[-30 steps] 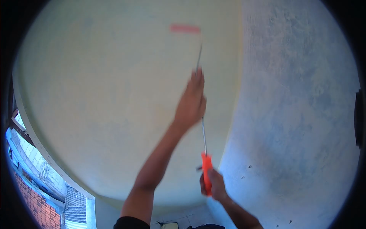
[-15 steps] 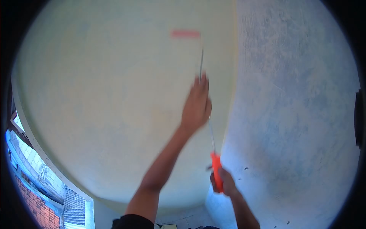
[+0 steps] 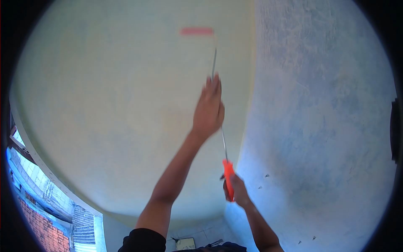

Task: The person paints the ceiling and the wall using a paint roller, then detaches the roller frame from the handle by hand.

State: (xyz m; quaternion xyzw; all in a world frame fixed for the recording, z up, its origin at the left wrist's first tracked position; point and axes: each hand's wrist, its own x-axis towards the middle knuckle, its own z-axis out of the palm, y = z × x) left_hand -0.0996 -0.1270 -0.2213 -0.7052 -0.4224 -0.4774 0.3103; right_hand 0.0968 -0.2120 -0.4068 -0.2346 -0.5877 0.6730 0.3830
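A paint roller with a pink cylinder (image 3: 197, 31) lies against the pale greenish wall (image 3: 105, 105), blurred by motion. Its thin metal rod (image 3: 224, 145) runs down to an orange handle (image 3: 229, 180). My right hand (image 3: 238, 190) is wrapped round that handle at the lower middle. Higher up, my left hand (image 3: 208, 107) lies along the rod with its back to the camera and its fingers stretched upward. The palm and the part of the rod under it are hidden.
A bluish, patchy wall (image 3: 319, 117) meets the greenish one at a corner on the right. At lower left an opening shows red bricks (image 3: 46, 224) and corrugated sheeting (image 3: 83, 224). A pale rectangular object (image 3: 185, 243) lies on the floor.
The roller and both hands shifted down and right, then back up and left. The view has turned slightly, and the wall corner now appears farther left.
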